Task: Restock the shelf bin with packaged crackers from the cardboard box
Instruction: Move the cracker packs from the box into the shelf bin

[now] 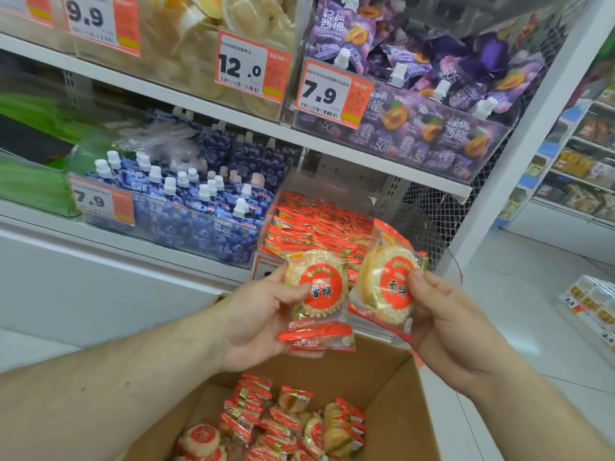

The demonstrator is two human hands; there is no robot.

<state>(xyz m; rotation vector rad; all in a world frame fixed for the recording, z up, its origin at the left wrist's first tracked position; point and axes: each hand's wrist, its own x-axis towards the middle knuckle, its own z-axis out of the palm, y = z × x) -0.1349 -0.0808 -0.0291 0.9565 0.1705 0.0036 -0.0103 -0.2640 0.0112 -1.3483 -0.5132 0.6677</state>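
We are holding one cracker pack in each hand, above the cardboard box point(382, 387) and in front of the shelf bin point(319, 224); the left hand point(256, 324) is gripping the left pack point(319, 294), thumb on its red disc and fingers curled behind; the right hand point(446, 321) is pinching the right pack point(386, 284) at its 3 o'clock edge, thumb in front.

Handling, as we are judging it: each pack is light and its clear film is slippery and crinkly; the round cracker inside is looking stiff but brittle, so we are avoiding any squeeze across its face; the safest hold is at the rim of the disc or on the crimped red seam at 6 o'clock.

Location: the bin is sitting at 12 o'clock from the hands, already partly filled with matching red packs; the box is lying at 6 o'clock, with more packs loose on its floor.

Writing: the red disc on each held pack is showing the characters 雪饼; any brand name is too small to read. Price tags are reading 9.9 point(100, 21) at 11 o'clock, 12.0 point(249, 68) at 12 o'clock, 7.9 point(332, 91) at 1 o'clock and 7.9 point(100, 201) at 10 o'clock; the purple pouches point(449, 128) are carrying 轻体西梅 and 50%; the blue pouches point(199, 207) are also showing 50%; the bin's own tag is hidden behind the left pack.
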